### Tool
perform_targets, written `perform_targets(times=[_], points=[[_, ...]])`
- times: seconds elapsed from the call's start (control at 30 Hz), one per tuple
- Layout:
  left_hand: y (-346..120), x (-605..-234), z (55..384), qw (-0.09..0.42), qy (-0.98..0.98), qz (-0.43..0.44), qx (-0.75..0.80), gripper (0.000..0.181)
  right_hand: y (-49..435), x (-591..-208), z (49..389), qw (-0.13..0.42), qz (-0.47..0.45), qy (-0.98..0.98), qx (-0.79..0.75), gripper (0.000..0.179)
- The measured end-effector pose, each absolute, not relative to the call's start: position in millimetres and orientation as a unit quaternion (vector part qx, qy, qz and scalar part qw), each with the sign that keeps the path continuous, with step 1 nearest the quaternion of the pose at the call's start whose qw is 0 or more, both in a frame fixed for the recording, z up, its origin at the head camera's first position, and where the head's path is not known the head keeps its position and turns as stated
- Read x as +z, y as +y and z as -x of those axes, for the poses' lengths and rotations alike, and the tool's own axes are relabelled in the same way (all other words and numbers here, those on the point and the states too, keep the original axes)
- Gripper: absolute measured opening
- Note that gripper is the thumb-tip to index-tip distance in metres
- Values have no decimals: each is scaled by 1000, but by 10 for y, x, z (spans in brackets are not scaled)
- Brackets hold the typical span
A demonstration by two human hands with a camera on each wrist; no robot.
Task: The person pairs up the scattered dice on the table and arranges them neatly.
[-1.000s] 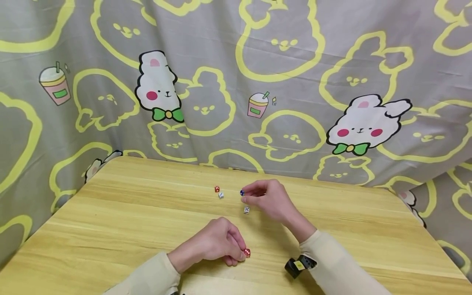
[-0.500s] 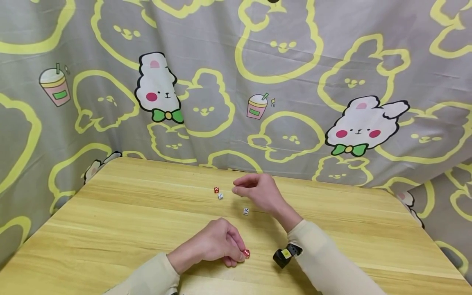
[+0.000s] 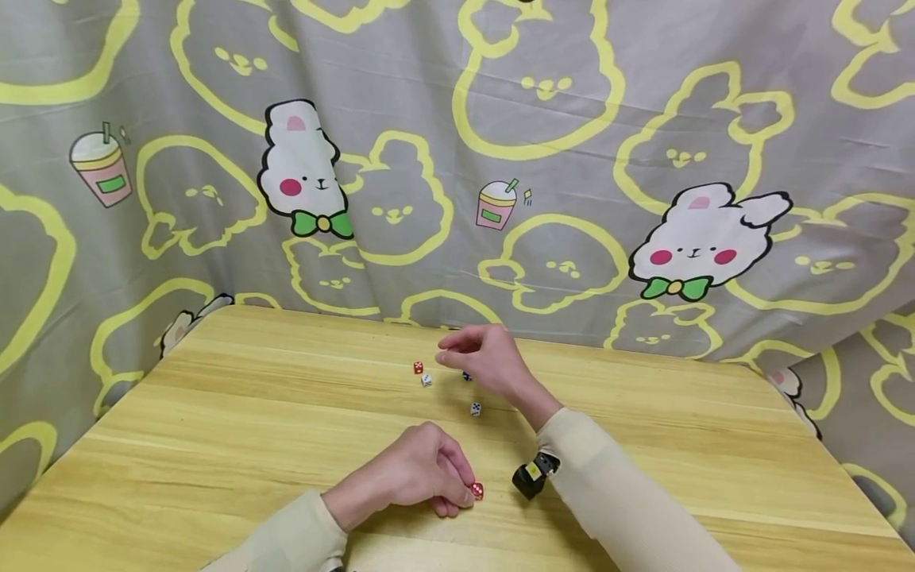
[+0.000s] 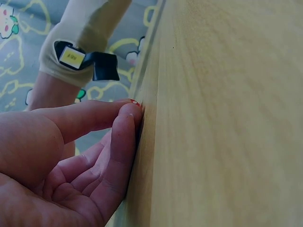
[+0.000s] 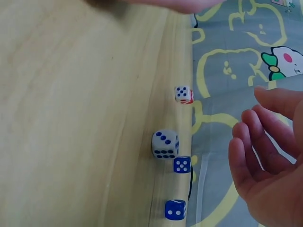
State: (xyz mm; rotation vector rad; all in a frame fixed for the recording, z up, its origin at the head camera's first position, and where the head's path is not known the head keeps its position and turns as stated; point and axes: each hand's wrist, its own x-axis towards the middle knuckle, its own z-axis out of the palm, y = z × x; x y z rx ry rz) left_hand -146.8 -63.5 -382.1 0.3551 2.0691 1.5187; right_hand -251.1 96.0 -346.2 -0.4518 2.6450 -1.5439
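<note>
The left hand [image 3: 423, 469] pinches a red die [image 3: 478, 491] this side of a white die [image 3: 476, 408], beyond which the empty right hand [image 3: 495, 362], thumb and fingers apart, hangs near a blue die [image 3: 467, 376].

Cartoon-print cloth [image 3: 429, 119] makes this table [image 3: 300, 405] a curtained nook.

Fingers [image 5: 240, 163] loosely bent, the right hand [image 5: 272, 175] hangs before a patterned cloth [image 5: 222, 33]. On the wooden table [image 5: 94, 118], a white die [image 5: 165, 144] sits just beside a blue die [image 5: 182, 164], another blue die [image 5: 175, 209] lower in view — and higher up, a second white die [image 5: 182, 92] partly hides a red die [image 5: 191, 98].
</note>
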Motion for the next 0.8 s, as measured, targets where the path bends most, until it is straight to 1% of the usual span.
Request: perform_targets(times=[0.37, 0.6, 0.8], points=[[-665, -3836, 1477, 276, 766, -128, 566, 11, 865, -3511, 2611, 27, 140, 860, -491, 14], [-669, -3850, 1482, 273, 766, -132, 567, 12, 813, -3562, 2663, 27, 152, 870, -468, 19], [-646, -3847, 1477, 271, 767, -137, 566, 12, 770, -3564, 2684, 27, 160, 882, -441, 19]])
